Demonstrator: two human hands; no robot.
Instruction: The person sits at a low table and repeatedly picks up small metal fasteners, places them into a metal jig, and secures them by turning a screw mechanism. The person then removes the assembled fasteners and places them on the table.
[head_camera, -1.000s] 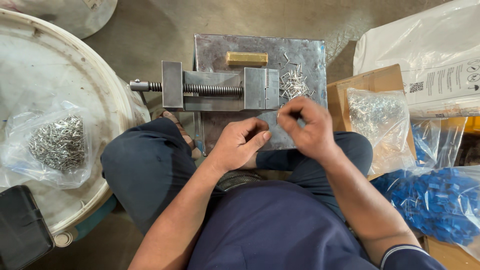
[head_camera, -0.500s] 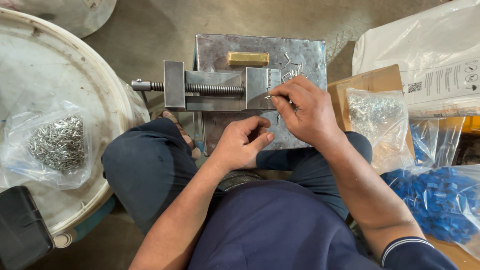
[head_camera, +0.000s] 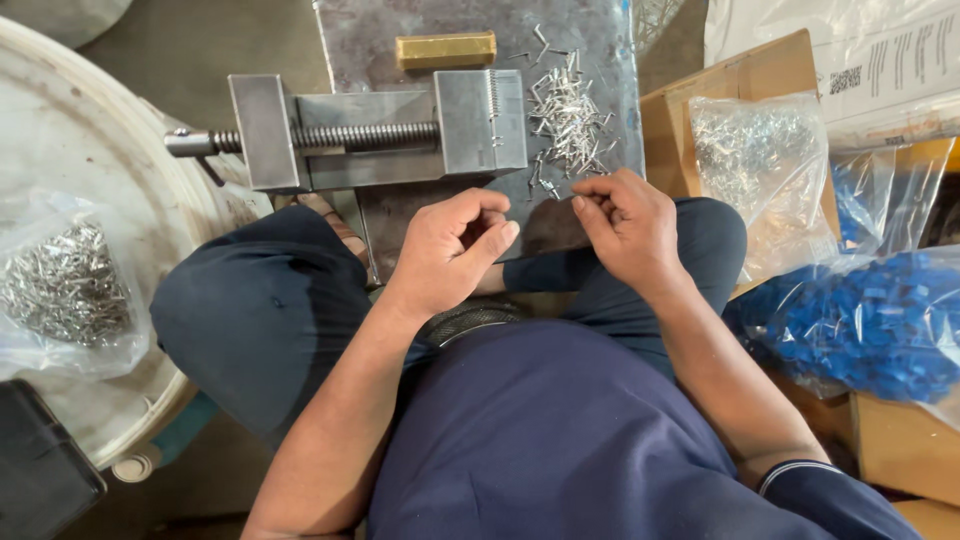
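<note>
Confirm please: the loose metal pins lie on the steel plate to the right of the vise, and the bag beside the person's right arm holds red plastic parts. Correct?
Not quite. The head view shows the bag holds blue plastic parts, not red. The pins do lie on the steel plate, right of the vise.

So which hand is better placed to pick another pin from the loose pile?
Probably the right hand: its fingertips sit just below the loose metal pins, while the left hand is curled farther away.
</note>
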